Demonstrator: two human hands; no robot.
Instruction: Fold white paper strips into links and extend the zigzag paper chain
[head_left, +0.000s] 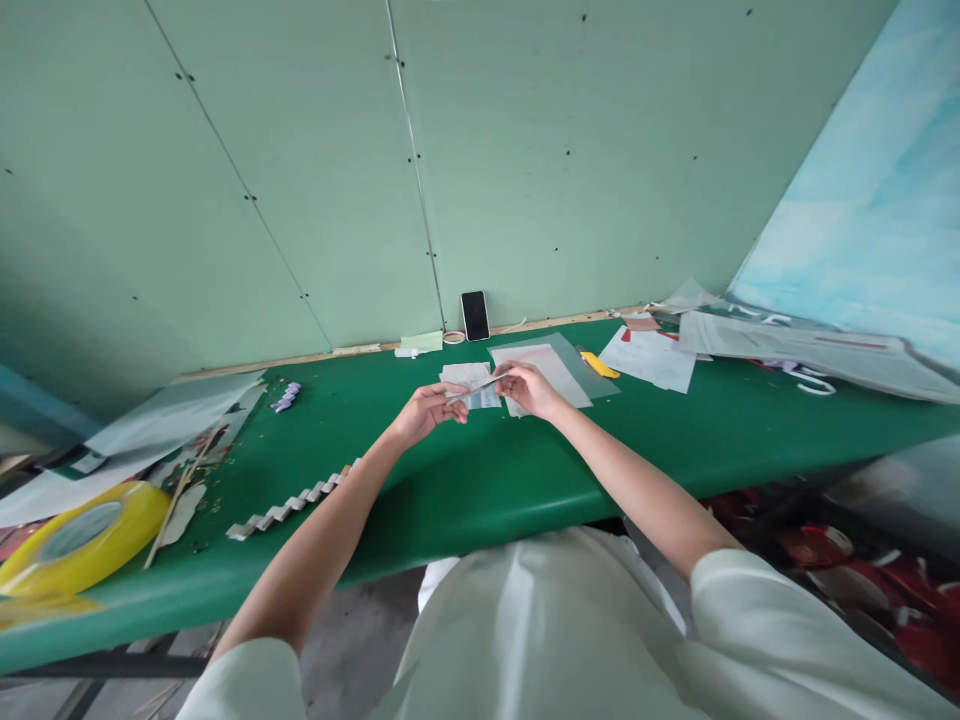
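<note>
Between my two hands stretches a thin, narrow strip of folded paper [478, 388], held slightly tilted above the table. My left hand [427, 412] pinches its left end, and the fingers of my right hand [528, 388] are closed on its right end. Just behind the strip lie small printed paper pieces [465, 374] and a larger white sheet [551, 372]. A zigzag chain of folded paper [289, 510] rests beside my left forearm, which hides its far end.
A phone [475, 315] leans against the green wall. The green table [480, 490] also bears a yellow tape roll [86, 535] at left, a yellow cutter [599, 364], a small purple folded piece [286, 397], and stacked papers [810, 348] at right.
</note>
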